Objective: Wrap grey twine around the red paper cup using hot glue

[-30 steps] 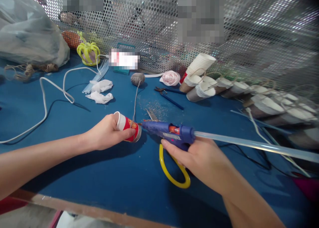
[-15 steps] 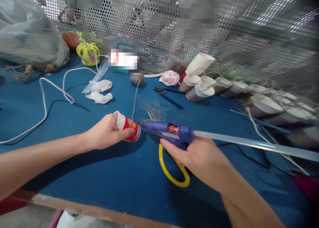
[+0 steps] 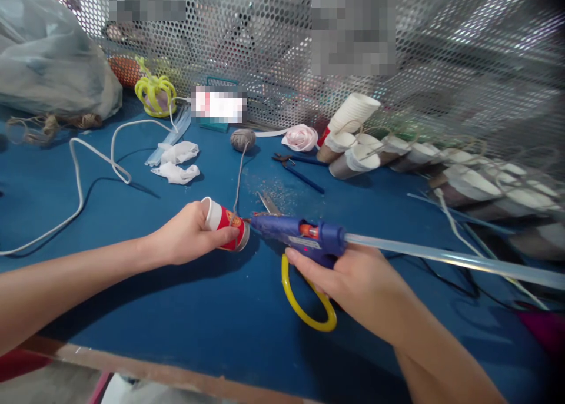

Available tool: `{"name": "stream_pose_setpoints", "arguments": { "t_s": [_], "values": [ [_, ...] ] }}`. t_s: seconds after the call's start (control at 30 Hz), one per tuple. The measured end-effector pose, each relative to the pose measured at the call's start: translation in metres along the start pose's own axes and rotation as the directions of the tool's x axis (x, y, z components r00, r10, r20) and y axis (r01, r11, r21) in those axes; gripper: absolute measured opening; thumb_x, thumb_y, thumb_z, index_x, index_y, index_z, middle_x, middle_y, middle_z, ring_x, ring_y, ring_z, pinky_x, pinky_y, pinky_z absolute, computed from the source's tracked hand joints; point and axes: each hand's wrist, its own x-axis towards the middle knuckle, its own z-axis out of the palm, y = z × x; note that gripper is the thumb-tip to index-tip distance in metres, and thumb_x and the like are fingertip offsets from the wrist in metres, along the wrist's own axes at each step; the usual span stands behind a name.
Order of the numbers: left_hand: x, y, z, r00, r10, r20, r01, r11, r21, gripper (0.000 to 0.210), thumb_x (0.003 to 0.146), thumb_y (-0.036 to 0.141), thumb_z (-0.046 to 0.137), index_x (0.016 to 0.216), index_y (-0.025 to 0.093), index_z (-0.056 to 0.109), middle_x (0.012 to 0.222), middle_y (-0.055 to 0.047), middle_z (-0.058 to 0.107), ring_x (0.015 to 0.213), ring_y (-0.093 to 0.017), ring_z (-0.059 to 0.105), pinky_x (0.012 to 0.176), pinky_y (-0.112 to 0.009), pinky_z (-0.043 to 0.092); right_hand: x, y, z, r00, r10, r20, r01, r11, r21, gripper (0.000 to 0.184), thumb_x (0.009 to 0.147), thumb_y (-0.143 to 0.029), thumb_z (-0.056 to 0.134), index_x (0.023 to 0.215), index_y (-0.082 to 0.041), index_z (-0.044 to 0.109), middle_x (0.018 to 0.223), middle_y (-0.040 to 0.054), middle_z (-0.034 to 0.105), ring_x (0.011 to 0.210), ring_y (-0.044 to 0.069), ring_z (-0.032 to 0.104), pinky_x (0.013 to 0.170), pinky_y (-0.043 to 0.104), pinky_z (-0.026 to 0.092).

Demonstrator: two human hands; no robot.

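Head view: left hand [image 3: 183,236] grasping red-and-white paper cup [image 3: 228,220], centre of frame; cup's long axis slants down-right, base toward glue gun [image 3: 289,230]. Right hand [image 3: 357,274] grips gun; nozzle meets cup's side near base, contact unclear.

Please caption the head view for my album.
Left hand holds a paper cup; right hand points a blue hot glue gun at it.
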Motion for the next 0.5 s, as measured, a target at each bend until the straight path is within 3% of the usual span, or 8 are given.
{"name": "stream_pose_setpoints", "arguments": {
  "t_s": [0.1,0.27,0.4,0.5],
  "values": [
    [0.0,-0.001,0.0,1.0,0.018,0.017,-0.018,1.0,-0.025,0.025,0.075,0.027,0.052,0.056,0.012,0.056,0.052,0.005,0.043,0.046,-0.005,0.032,0.042,-0.015,0.029,-0.008,0.002,-0.001,0.981,-0.192,-0.034,0.183,0.967,-0.18,0.035,0.08,-0.009,0.039,0.085,-0.023,0.07,0.047,0.002,0.055,0.046,0.016,0.051,0.05,0.028,0.037],
    [0.0,-0.004,0.0,1.0,-0.005,0.008,0.005,1.0,-0.02,0.025,0.075,0.03,0.053,0.062,0.01,0.061,0.053,0.003,0.047,0.049,-0.006,0.036,0.043,-0.016,0.031,-0.016,0.003,0.003,0.968,-0.249,-0.03,0.23,0.929,-0.291,0.03,0.081,-0.01,0.044,0.091,-0.023,0.069,0.047,0.001,0.052,0.048,0.016,0.052,0.052,0.028,0.036],
    [0.0,-0.006,0.0,1.0,-0.017,0.012,0.018,0.999,-0.038,0.026,0.076,0.031,0.053,0.068,0.01,0.064,0.058,0.001,0.054,0.053,-0.008,0.043,0.047,-0.016,0.036,-0.016,0.002,0.001,0.936,-0.352,-0.026,0.308,0.851,-0.426,0.042,0.082,-0.005,0.033,0.091,-0.024,0.069,0.05,0.0031,0.054,0.047,0.017,0.051,0.05,0.029,0.032],
    [0.0,-0.006,0.0,1.0,-0.019,0.013,0.02,0.999,-0.046,0.025,0.076,0.031,0.054,0.07,0.01,0.065,0.06,0.001,0.057,0.054,-0.009,0.046,0.049,-0.017,0.037,-0.014,-0.001,-0.004,0.936,-0.352,-0.033,0.317,0.878,-0.357,0.045,0.083,-0.005,0.029,0.085,-0.024,0.07,0.044,0.0008,0.049,0.042,0.016,0.046,0.047,0.029,0.031]
  ]
}}
